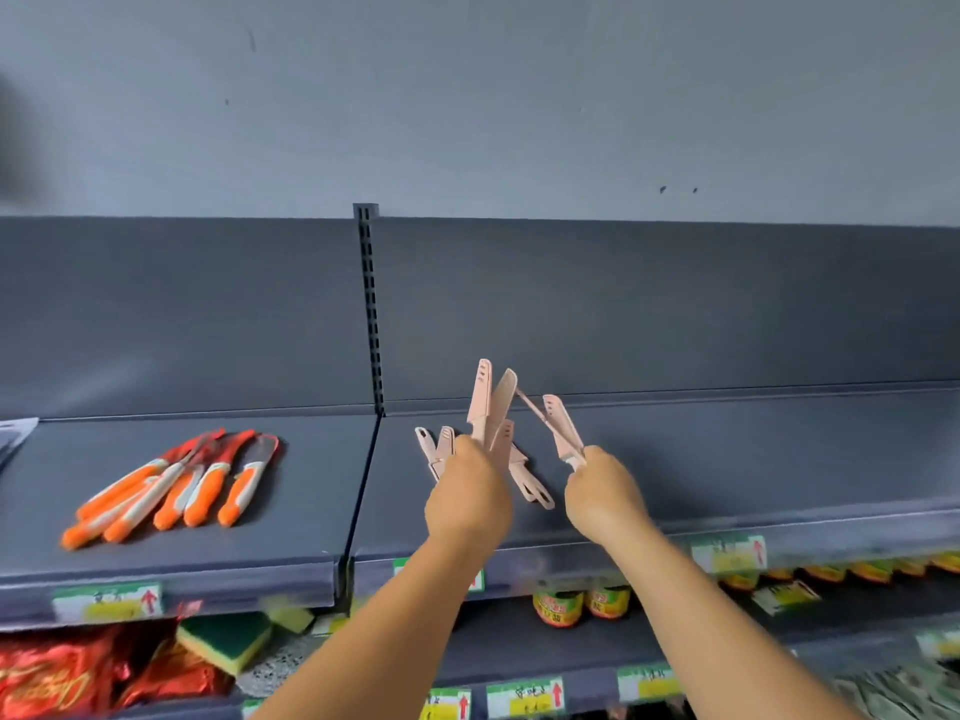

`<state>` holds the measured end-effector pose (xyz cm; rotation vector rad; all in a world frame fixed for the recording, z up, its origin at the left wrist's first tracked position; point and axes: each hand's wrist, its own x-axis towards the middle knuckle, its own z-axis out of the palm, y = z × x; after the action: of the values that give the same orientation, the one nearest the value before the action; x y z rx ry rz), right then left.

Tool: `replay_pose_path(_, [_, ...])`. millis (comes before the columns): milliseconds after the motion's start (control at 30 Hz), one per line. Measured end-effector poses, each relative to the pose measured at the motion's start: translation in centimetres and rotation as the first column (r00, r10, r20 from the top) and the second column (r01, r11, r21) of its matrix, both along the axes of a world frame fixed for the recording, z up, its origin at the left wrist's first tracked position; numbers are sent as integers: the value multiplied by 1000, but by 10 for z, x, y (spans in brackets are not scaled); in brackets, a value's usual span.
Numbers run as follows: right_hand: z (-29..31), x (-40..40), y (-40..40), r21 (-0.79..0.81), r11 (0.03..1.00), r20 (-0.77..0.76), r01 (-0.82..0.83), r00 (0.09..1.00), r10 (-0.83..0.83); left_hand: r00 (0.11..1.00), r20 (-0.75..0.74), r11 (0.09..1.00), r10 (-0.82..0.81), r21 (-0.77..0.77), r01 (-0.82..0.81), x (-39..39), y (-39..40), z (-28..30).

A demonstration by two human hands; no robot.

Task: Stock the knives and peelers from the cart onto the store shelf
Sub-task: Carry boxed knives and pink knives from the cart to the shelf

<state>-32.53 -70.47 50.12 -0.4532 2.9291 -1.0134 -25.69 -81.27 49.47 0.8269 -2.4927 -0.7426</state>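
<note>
My left hand (467,493) grips a bunch of pale pink sheathed knives (491,407), their tips pointing up above the dark grey shelf (727,459). My right hand (605,491) pinches another pink knife (563,431) by its handle, tilted up and to the left. Two more pink knives (530,483) lie on the shelf between and behind my hands. A further pink pair (434,449) shows just left of my left hand. Several orange-and-white knives (176,485) lie fanned on the left shelf section.
A slotted upright (371,314) divides the two shelf sections. Price tags (106,601) line the shelf's front edge. Below are red packets (67,672), green-and-yellow sponges (226,639) and jars (558,608). A grey wall rises behind.
</note>
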Motion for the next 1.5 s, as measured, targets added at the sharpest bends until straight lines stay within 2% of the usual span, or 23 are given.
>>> replay_pose_path(33, [-1, -9, -8, 20, 1000, 6, -15, 1000, 15, 998, 52, 998, 36, 45, -38, -8, -2, 0])
replay_pose_path(133, [-7, -35, -30, 86, 996, 40, -31, 999, 27, 983, 138, 992, 123, 16, -127, -31, -13, -5])
replay_pose_path(233, [-14, -54, -44, 155, 987, 74, -45, 997, 34, 974, 188, 992, 126, -9, -126, -46, -18, -10])
replay_pose_path(333, [-22, -66, -52, 200, 977, 82, -75, 995, 60, 965, 236, 990, 117, -105, -94, -56, -22, -17])
replay_pose_path(467, [-29, -71, -55, 283, 953, 72, -108, 993, 91, 906, 403, 976, 132, -212, -49, -61, -25, -21])
replay_pose_path(533, [-31, -70, -55, 319, 940, 81, -124, 991, 104, 887, 427, 970, 174, -229, -80, -61, -25, -22])
replay_pose_path(667, [-36, -68, -55, 379, 913, 52, -149, 989, 140, 856, 494, 951, 149, -309, 13, -57, -25, -24])
replay_pose_path(800, [-33, -59, -53, 397, 905, 28, -151, 988, 152, 896, 432, 956, 103, -292, 31, -53, -29, -30])
replay_pose_path(967, [-24, -28, -30, 303, 949, -68, -91, 991, 117, 966, 249, 940, -76, -306, 153, -40, -22, -25])
replay_pose_path(1100, [-23, 14, 8, 222, 975, -145, 30, 989, 2, 957, 95, 879, -274, -379, 289, -14, 3, -26])
replay_pose_path(1200, [-31, 52, 45, 185, 975, -160, 119, 983, -90, 898, 47, 822, -437, -385, 420, 11, 31, -34])
replay_pose_path(1367, [-63, 120, 112, 207, 940, -87, 270, 962, -257, 762, 130, 676, -635, -383, 629, 53, 83, -61])
replay_pose_path(1500, [-98, 173, 166, 249, 879, -11, 408, 908, -418, 632, 203, 552, -748, -337, 762, 83, 132, -87])
